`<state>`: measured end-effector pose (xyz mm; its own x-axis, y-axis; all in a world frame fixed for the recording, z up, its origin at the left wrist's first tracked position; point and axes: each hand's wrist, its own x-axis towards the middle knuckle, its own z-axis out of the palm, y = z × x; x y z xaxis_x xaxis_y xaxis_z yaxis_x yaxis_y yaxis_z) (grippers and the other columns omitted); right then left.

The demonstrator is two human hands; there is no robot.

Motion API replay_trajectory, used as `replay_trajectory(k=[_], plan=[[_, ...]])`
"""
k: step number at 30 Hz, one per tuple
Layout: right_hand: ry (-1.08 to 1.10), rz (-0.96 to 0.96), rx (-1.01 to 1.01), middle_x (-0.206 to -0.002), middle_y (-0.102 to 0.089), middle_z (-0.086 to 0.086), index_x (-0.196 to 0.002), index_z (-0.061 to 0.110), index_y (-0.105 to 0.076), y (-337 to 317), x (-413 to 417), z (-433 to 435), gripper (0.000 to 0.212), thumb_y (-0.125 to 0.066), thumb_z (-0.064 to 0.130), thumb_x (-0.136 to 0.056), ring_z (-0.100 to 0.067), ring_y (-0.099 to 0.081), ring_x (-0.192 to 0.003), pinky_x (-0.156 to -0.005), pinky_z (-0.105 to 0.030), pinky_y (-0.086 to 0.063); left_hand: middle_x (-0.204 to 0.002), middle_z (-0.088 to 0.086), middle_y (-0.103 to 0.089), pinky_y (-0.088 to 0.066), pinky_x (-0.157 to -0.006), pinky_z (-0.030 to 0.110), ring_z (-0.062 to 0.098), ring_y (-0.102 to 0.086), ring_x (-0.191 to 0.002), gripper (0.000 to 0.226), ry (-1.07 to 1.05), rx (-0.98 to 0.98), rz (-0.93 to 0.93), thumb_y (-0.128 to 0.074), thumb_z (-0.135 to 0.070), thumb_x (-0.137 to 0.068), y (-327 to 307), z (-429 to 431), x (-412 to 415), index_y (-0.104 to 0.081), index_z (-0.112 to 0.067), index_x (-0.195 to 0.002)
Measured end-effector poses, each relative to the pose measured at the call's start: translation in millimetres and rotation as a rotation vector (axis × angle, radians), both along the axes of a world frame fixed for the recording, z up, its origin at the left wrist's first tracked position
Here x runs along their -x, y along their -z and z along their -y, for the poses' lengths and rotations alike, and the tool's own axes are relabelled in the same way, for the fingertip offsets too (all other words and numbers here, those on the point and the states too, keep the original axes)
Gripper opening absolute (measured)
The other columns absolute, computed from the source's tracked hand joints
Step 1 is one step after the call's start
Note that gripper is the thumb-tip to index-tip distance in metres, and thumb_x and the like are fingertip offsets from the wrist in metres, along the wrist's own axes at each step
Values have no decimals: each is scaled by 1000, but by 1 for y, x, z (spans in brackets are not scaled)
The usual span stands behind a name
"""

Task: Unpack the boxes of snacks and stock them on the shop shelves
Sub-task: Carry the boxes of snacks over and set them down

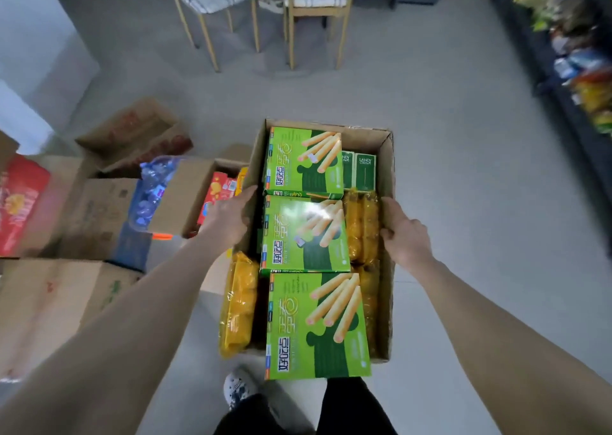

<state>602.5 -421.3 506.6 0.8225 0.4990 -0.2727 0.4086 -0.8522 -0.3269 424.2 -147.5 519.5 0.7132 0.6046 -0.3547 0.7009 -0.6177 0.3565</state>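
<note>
The carton (385, 156), long axis pointing away from the person, was gripped sidewise by the left hand (228, 214) and right hand (405, 235).

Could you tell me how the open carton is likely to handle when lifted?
The carton probably feels fairly heavy, being packed full. Its walls may flex where the left hand and right hand grip. The nearest green box, overhanging the near edge, could slide off.
</note>
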Motion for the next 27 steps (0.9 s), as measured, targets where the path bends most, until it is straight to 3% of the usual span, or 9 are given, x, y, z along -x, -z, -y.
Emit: replay_trajectory(k=[3,7,12,16,21,27], plan=[[56,4,23,-109,-67,-16,-153,28,-22,-12,-63,48,58,-45,16,-101,-35,-58,-95,-82,-36,-45,-124,20,-62,-49,-88,40,38,-61,-105,73,62,15,-8,-55,-5,-93,2,36,-80,-27,-40,-151],[127,20,59,-108,-65,-16,-153,29,-22,-26,-147,99,57,-44,16,-102,-25,-44,-82,-77,-33,-40,-136,21,-55,-52,-94,42,39,-60,-111,77,131,16,-7,-58,-5,-92,2,80,-183,-24,-39,-152],[228,46,65,-107,-67,-17,-153,32,-24,-34,-250,136,61,-45,12,-99,-33,-54,-90,-85,-40,-48,-138,20,-53,-53,-93,41,37,-62,-109,79,185,53,21,-56,-2,-93,2,109,-305,-21,-41,-152],[287,64,90,-105,-67,-16,-152,34,-23,-33,-339,144,61,-47,15,-99,-36,-58,-97,-85,-42,-50,-134,20,-56,-57,-84,43,37,-63,-103,81,228,103,69,-51,3,-91,5,108,-407,-23,-44,-151],[354,62,101,-106,-66,-17,-151,35,-23,-33,-458,132,61,-48,16,-99,-36,-58,-95,-85,-44,-52,-134,19,-56,-49,-90,38,37,-59,-111,76,339,42,36,-53,-5,-93,5,90,-552,-21,-39,-153],[429,70,107,-87,-57,-12,-153,31,-23,-50,-603,117,60,-48,15,-101,-27,-46,-77,-73,-35,-44,-133,20,-57,-44,-95,35,38,-56,-115,79,418,69,90,-50,6,-89,-13,72,-722,-24,-30,-154]])
